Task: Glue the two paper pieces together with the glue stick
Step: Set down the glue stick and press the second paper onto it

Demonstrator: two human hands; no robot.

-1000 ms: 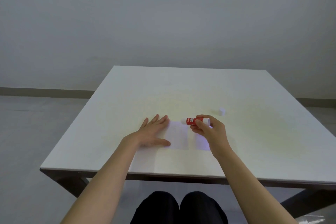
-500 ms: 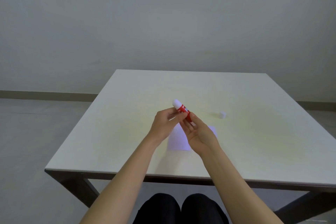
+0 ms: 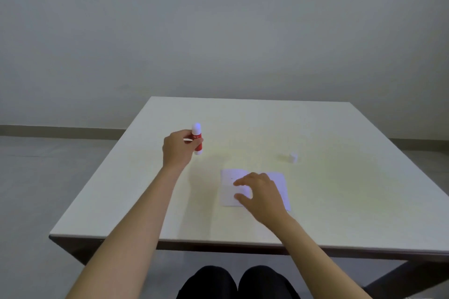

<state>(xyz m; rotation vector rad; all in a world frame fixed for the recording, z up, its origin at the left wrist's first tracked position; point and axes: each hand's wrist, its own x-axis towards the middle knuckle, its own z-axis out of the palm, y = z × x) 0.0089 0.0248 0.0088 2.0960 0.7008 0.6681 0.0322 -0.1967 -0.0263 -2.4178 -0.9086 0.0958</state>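
Observation:
My left hand [image 3: 177, 150] holds the red glue stick [image 3: 197, 139] upright over the left-centre of the white table [image 3: 340, 201], its white tip pointing up. Two white paper pieces lie side by side near the table's front: the left paper [image 3: 228, 185] and the right paper [image 3: 280, 182]. My right hand [image 3: 258, 193] rests on them with fingers spread, covering where they meet. Nothing is held in the right hand.
A small white cap [image 3: 293, 157] stands on the table to the right, behind the papers. The table's front edge [image 3: 194, 241] runs just above my knees. A grey wall and floor lie beyond.
The glue stick passed from my right hand to my left, which carried it up and to the left. My right hand dropped onto the papers.

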